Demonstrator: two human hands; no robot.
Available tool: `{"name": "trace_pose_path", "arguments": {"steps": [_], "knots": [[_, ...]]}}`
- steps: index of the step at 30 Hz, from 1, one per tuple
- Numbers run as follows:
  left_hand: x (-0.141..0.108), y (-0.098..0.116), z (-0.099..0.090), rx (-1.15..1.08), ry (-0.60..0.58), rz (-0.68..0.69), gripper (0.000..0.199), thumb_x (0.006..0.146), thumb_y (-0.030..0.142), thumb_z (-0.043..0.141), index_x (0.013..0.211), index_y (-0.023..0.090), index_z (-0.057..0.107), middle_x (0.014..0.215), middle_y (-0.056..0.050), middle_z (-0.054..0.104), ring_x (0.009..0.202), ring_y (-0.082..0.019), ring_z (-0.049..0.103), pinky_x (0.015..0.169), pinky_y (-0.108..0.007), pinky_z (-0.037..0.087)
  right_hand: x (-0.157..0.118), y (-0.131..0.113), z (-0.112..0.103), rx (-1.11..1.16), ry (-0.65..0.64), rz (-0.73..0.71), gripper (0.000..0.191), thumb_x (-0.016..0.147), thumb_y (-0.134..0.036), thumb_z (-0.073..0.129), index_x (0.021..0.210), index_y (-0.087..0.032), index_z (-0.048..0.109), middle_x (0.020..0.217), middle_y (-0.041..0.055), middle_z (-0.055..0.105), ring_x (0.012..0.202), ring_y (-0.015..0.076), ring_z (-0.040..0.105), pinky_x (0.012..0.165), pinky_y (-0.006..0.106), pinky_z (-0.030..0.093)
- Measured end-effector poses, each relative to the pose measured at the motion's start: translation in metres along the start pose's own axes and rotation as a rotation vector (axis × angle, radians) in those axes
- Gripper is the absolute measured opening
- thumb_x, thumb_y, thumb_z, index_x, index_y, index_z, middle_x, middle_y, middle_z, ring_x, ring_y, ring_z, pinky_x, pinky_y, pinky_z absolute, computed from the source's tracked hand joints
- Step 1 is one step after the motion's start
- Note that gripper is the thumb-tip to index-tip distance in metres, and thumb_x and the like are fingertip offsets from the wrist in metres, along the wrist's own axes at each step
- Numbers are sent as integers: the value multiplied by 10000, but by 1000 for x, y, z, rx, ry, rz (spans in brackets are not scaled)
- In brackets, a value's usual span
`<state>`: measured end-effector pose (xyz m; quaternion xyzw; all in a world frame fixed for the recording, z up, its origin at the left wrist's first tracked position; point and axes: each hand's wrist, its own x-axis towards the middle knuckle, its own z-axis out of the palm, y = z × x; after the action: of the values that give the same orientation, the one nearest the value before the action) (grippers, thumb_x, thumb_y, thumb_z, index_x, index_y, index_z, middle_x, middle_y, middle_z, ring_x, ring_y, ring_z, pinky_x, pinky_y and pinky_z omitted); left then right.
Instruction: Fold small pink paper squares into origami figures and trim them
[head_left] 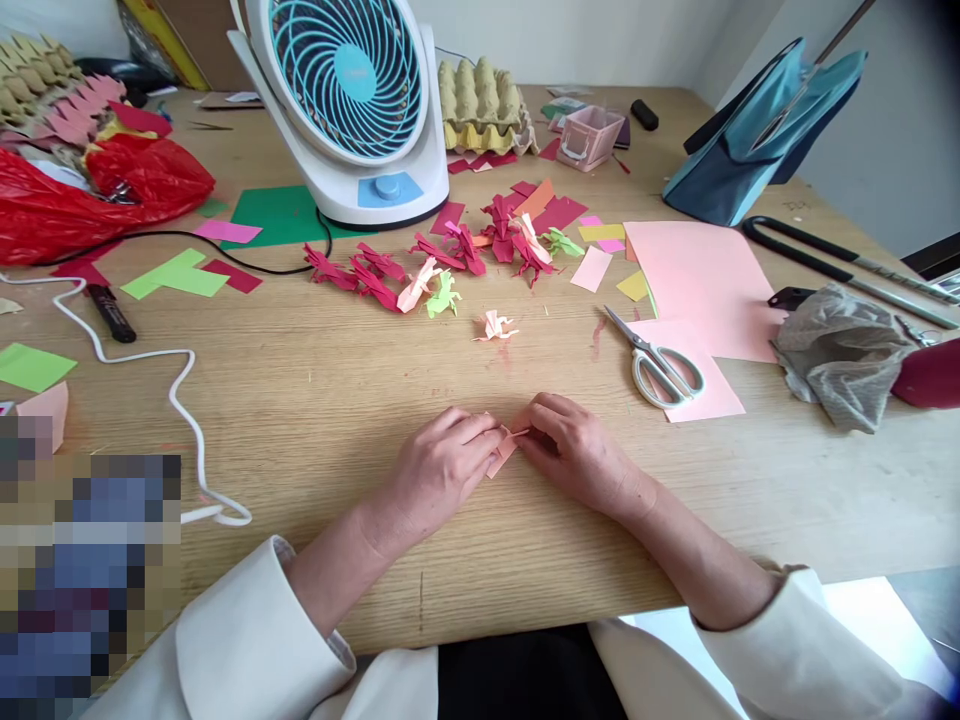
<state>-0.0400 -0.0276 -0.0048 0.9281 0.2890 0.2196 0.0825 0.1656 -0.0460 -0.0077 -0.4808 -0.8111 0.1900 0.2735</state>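
Note:
A small folded piece of pink paper [502, 456] lies on the wooden table between my hands. My left hand [450, 455] has its fingers closed on the paper's left side, pressing it against the tabletop. From the other side, my right hand [581, 450] pinches the paper's right end between thumb and fingers. Just beyond them sits a small pale pink folded paper figure [495, 325]. Farther back is a loose row of folded paper figures in dark red [375, 285], pale pink and light green [444, 294]. The fingers hide part of the paper's folds.
White-handled scissors [664, 370] rest on pink sheets [701, 290] at right. A fan [382, 190] stands at the back, near egg cartons [480, 95] and a pink basket [591, 138]. A white cable [199, 430], marker [111, 313] and red plastic bag [165, 185] are at left.

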Motion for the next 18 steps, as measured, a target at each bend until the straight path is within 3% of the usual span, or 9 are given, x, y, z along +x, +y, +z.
{"name": "trace_pose_path", "arguments": {"steps": [7,12,18], "knots": [[-2,6,-1,87,26,9,179,969,181,487,1062,169,639,1086,-47,709,979,-176,637,868,-315,539,-6,1,-2,-80,-37,-55,125,951,-177,514,869,-182,607,845,53,594,778,170,538,734,301,427],[-9,6,4,153,-1,12,224,970,165,477,1141,185,620,1171,-57,688,1000,-176,636,906,-326,534,-17,-9,-3,-264,-56,-104,145,973,-231,491,952,-187,628,929,84,621,817,200,533,772,349,433],[-18,3,7,246,-133,104,418,936,63,450,1347,128,487,1308,-108,616,1183,-222,573,998,-351,487,-23,-18,0,-420,-65,-164,183,975,-187,466,1018,-169,643,902,99,631,820,220,535,733,359,433]]}}
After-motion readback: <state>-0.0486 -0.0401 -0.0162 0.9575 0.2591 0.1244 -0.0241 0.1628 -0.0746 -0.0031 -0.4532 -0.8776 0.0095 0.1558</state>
